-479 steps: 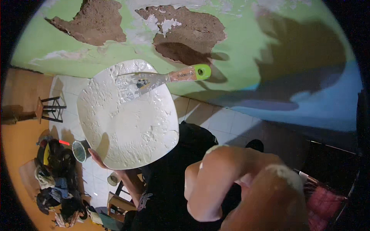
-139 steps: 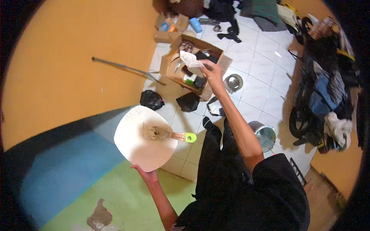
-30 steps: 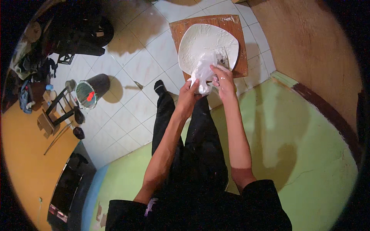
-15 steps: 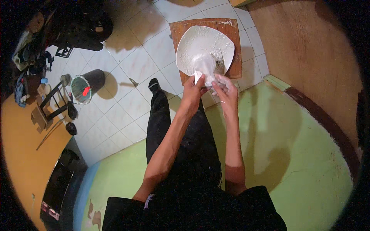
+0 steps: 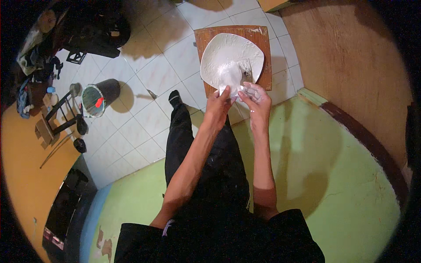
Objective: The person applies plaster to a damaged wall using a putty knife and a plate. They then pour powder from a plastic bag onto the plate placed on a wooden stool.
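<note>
Both my hands are at the near edge of a white plate (image 5: 232, 47) smeared with white paste. Between them is a thin, whitish, clear plastic bag (image 5: 230, 78), with what looks like white powder or paste in it. My left hand (image 5: 217, 109) pinches the bag's left side between thumb and fingers. My right hand (image 5: 258, 103), with white residue on its fingers, pinches the right side. On the plate's right part lies a flat metal piece (image 5: 247, 66), possibly a scraper blade, partly hidden behind the bag. Under the plate is a square brown wooden top (image 5: 266, 48).
A dark bucket (image 5: 113, 89) with a red thing inside lies tilted or stands to the left on the tiled floor (image 5: 144, 83). Beyond it is a small dark-framed stool (image 5: 63, 111). A green wall (image 5: 307, 153) and brown wooden panel (image 5: 337, 57) are on the right.
The bag sits lower and flatter between my hands, showing less height over the plate. My hands stay in nearly the same place, both still pinching it.
</note>
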### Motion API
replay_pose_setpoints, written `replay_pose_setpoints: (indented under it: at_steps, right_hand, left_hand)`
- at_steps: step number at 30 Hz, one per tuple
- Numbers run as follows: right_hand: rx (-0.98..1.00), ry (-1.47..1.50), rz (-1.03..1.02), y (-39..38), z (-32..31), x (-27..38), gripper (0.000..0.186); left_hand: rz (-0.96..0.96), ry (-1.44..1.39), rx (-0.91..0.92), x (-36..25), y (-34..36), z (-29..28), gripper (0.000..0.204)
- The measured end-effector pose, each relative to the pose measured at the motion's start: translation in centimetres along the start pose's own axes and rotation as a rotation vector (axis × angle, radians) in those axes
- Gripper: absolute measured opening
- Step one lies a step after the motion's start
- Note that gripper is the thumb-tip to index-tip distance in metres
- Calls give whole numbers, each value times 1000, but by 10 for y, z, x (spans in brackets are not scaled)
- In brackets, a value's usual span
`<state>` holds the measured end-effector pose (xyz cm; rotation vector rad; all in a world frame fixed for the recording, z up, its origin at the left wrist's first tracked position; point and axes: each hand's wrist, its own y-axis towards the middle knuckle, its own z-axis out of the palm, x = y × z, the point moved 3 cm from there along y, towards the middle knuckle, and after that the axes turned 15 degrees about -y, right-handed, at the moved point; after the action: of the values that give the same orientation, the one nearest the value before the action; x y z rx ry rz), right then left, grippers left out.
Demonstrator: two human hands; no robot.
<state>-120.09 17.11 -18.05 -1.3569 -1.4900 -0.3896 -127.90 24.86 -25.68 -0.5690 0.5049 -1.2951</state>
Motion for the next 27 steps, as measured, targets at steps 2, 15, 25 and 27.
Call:
replay_pose_setpoints:
  at_steps: [2,15,25,27]
  right_hand:
    - [20,-1,9,1,0,2,32]
    - [89,-61,22,12,-7,23,33]
    - [128,-99,-28,45,-29,55,30]
    - [113,-120,-1,47,-32,59,30]
  left_hand:
    - [-34,-77,-59,2,-5,-5,43]
    - [-173,-487,-180,17,-10,-19,39]
    - [-264,-822,-259,32,0,23,20]
    - [-276,-865,-252,35,0,29,20]
